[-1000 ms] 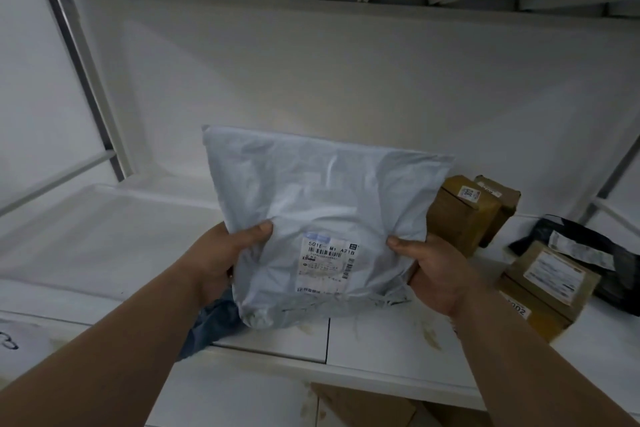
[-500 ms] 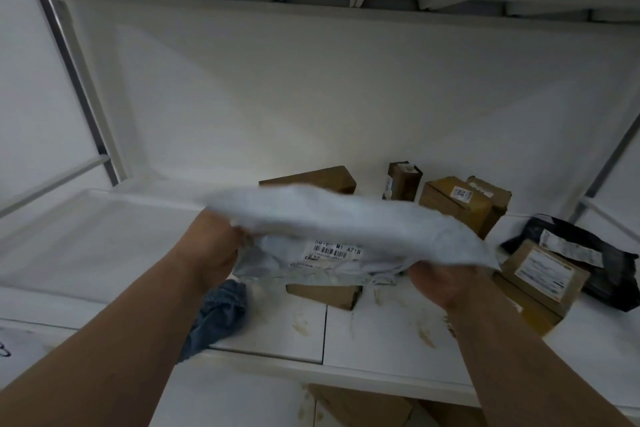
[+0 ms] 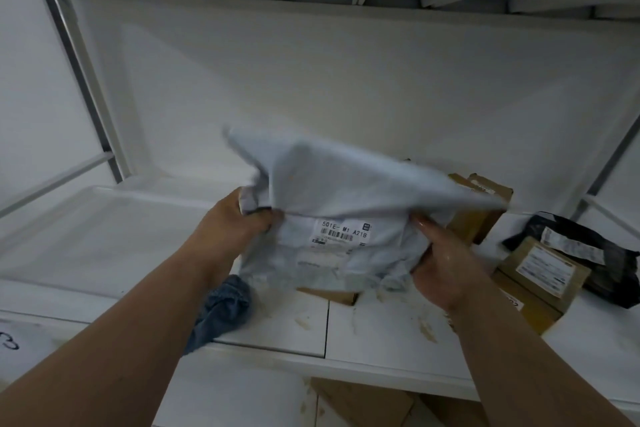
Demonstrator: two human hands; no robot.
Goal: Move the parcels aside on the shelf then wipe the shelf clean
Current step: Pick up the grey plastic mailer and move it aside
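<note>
A soft grey mailer bag with a barcode label hangs above the white shelf, folded over at the top. My left hand grips its left edge and my right hand grips its right edge. A blue cloth lies bunched on the shelf's front edge, below my left wrist. Brown smears mark the shelf in front of the bag. A brown box corner shows under the bag.
Brown cardboard boxes stand at the back right. A labelled box and a black mailer bag lie at the far right. The shelf's left half is bare white. More cardboard sits on the level below.
The mailer bag was upright and flat a second ago, then tipped forward and folded. Now it sits a little higher and further right, still in both hands.
</note>
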